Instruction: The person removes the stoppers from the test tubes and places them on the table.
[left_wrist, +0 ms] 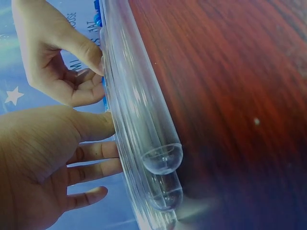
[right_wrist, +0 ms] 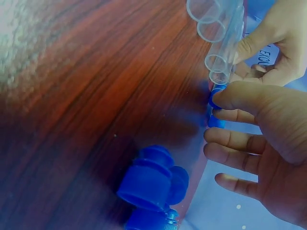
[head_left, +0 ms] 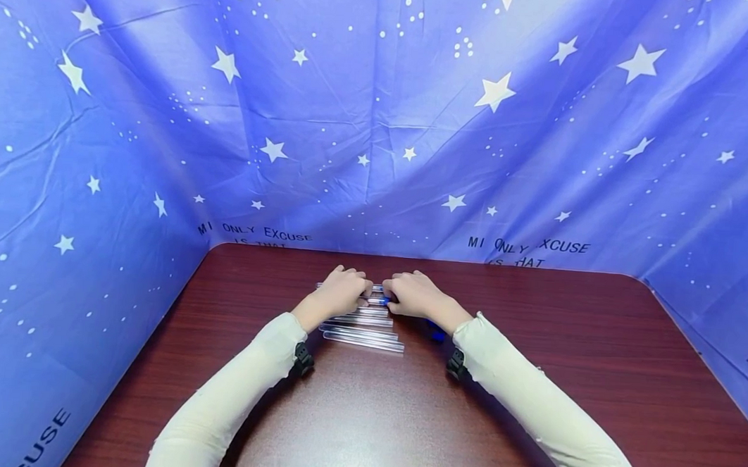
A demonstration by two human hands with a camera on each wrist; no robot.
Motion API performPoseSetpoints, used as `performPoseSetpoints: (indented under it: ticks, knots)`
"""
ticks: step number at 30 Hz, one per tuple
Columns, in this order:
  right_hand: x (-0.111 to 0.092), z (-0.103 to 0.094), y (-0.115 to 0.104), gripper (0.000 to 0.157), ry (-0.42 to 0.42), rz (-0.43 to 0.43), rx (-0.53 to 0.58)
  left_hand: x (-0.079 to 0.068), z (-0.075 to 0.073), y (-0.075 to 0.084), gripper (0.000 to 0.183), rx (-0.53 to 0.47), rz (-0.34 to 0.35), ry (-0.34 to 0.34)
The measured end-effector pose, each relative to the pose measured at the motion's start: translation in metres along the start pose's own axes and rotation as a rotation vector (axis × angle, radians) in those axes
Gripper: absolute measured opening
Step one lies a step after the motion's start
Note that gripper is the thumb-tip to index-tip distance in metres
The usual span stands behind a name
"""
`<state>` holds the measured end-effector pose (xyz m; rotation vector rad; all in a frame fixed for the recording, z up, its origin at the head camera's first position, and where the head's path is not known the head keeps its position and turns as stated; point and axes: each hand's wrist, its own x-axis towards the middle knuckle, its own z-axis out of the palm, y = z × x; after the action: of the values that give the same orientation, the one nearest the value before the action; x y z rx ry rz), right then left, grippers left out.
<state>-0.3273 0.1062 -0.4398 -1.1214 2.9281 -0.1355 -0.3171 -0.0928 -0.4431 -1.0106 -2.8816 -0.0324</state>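
Clear test tubes lie side by side on the table, their rounded ends to the left. My left hand pinches one test tube at the far side of the row; most of that tube is hidden behind the hand and the nearer tubes. Across from it, my right hand holds a blue cap between thumb and index finger at the tube's mouth. A second blue cap shows just past those fingers. In the right wrist view, the nearer tubes have open, uncapped mouths.
Several loose blue caps lie in a cluster on the dark red wooden table, under my right wrist in the head view. A blue star-patterned cloth hangs behind the table and along its sides.
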Motion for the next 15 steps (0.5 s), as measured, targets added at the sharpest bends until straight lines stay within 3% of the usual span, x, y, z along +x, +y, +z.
performPoseSetpoints:
  ticks: [10,15]
  knots:
    - [-0.0023,-0.0042,0.001,0.024,0.005,0.016,-0.002,0.0016,-0.0021,0.0008,0.014,0.013,-0.009,-0.016]
    - [-0.0061,-0.0095,0.002,0.02,0.036,0.003,-0.008,0.0028,-0.0033,0.0019,0.013,0.031,-0.016,0.007]
